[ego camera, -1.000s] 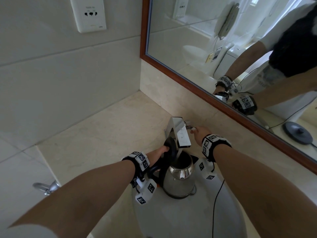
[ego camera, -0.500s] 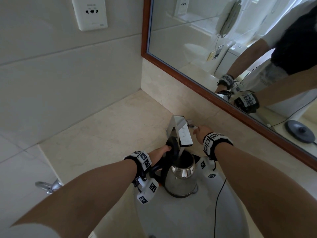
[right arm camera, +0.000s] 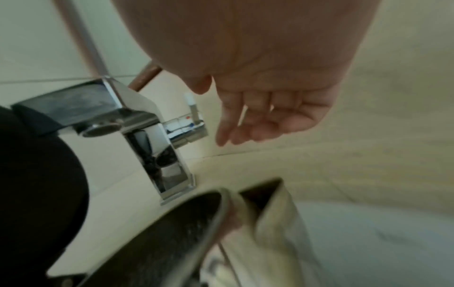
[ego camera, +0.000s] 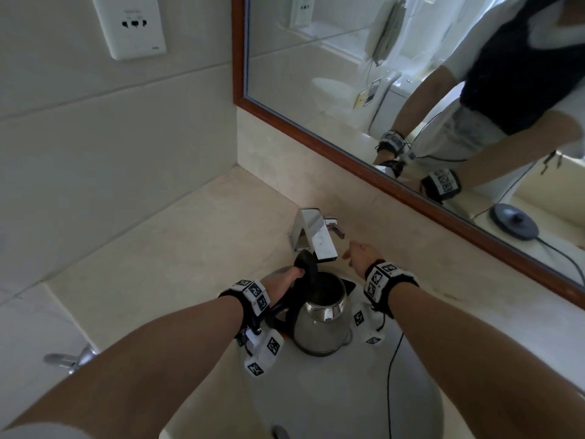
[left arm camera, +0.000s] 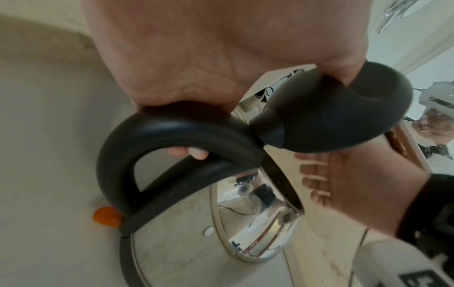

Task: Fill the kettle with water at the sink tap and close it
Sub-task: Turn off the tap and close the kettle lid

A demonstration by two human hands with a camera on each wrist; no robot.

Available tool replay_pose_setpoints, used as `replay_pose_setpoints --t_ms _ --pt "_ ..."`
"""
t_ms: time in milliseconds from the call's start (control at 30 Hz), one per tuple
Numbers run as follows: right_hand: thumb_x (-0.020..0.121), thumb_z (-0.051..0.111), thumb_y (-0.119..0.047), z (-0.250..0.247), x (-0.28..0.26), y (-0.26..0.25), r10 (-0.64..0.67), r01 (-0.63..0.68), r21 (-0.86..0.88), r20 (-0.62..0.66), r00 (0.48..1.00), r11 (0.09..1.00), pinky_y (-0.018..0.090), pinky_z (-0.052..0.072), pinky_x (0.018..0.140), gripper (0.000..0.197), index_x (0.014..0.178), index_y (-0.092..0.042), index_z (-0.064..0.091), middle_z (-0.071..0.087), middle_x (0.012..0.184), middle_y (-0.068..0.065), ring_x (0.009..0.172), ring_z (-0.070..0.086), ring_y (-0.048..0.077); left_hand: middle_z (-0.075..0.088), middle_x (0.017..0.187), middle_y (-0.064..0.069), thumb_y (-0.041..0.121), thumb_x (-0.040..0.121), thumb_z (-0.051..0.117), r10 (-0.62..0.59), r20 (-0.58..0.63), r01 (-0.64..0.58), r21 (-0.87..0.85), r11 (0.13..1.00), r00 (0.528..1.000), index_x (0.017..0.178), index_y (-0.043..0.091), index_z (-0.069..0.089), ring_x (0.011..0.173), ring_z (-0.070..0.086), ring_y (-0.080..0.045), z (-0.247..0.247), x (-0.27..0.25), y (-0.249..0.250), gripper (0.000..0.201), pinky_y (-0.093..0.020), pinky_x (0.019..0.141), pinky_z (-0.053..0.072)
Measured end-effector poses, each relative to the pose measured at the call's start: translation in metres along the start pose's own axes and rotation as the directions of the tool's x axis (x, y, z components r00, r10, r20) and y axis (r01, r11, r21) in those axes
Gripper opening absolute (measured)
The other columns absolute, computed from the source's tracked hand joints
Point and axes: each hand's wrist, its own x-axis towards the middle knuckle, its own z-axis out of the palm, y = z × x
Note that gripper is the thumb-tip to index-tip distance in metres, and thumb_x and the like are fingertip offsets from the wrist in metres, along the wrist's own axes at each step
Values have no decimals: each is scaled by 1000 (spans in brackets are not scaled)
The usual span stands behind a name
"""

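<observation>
A steel kettle [ego camera: 319, 324] stands in the white sink [ego camera: 342, 400] under the chrome tap [ego camera: 311, 237]. Its black lid [ego camera: 305, 267] is swung up and open. My left hand [ego camera: 285, 280] grips the black handle [left arm camera: 172, 128], fingers curled round it and the thumb against the lid [left arm camera: 343, 108]. My right hand [ego camera: 359, 256] hovers just right of the tap lever [ego camera: 334, 226], fingers loose and holding nothing. In the right wrist view the fingers [right arm camera: 248, 124] hang beside the lever [right arm camera: 189, 128] without touching it. No water stream shows.
A beige stone counter [ego camera: 177, 255] surrounds the sink, meeting a tiled wall with a socket [ego camera: 129, 23] on the left. A wood-framed mirror [ego camera: 411, 90] runs along the back. A black cable [ego camera: 392, 375] hangs from my right wrist across the basin. A chrome fitting [ego camera: 68, 359] sticks out at lower left.
My right hand has come off the tap lever and drawn back to the right. The water stream into the kettle is no longer visible. The left hand keeps its hold.
</observation>
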Motion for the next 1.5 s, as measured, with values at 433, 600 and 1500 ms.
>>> replay_pose_setpoints --t_ms 433,600,1500 --pt "54 43 -91 54 -12 65 264 -350 457 243 934 818 41 52 90 84 89 -17 64 72 91 15 92 69 32 67 82 -4 51 83 53 157 -10 -149 261 954 988 85 18 67 76 63 -19 10 -4 -21 36 -26 66 45" --pt "27 49 -98 63 -22 75 211 -339 493 297 931 802 41 46 104 122 114 -14 64 70 113 13 107 66 29 64 122 -9 75 80 40 40 -22 -25 468 884 999 121 7 65 106 60 -25 10 0 -33 84 -30 98 42" --pt "83 60 -31 44 -80 94 124 -138 208 80 989 968 34 52 72 33 94 -2 71 64 75 10 72 60 26 58 128 -21 30 101 39 91 -86 -16 637 771 992 131 5 50 117 55 -36 51 -7 -30 41 -35 97 41"
